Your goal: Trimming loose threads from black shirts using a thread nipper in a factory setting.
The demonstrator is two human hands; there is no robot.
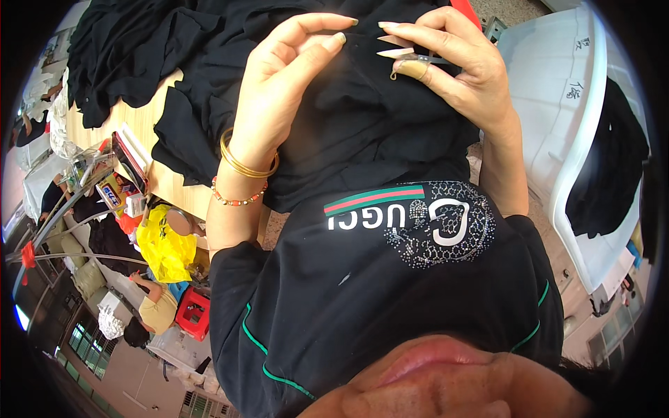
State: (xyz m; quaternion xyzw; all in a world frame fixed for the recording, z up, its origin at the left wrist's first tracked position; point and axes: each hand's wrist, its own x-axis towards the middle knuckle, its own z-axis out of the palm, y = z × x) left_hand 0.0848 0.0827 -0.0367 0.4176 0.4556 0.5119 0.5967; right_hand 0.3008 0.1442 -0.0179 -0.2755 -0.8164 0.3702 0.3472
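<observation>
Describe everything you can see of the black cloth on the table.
The black cloth is matte and looks soft. It lies rumpled in loose folds over the pale, wood-look table, its uneven left edge leaving some tabletop bare. Its near part reaches toward the person's black shirt. The left hand and right hand are over it; whether they touch it is unclear, as is whether it is one piece or several.

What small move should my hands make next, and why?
Perhaps lower your left hand and pinch the black cloth to steady it: a gap shows between left thumb and forefinger, folds lie below, and something small, too unclear to name, shows at the thumb of your right hand.
</observation>
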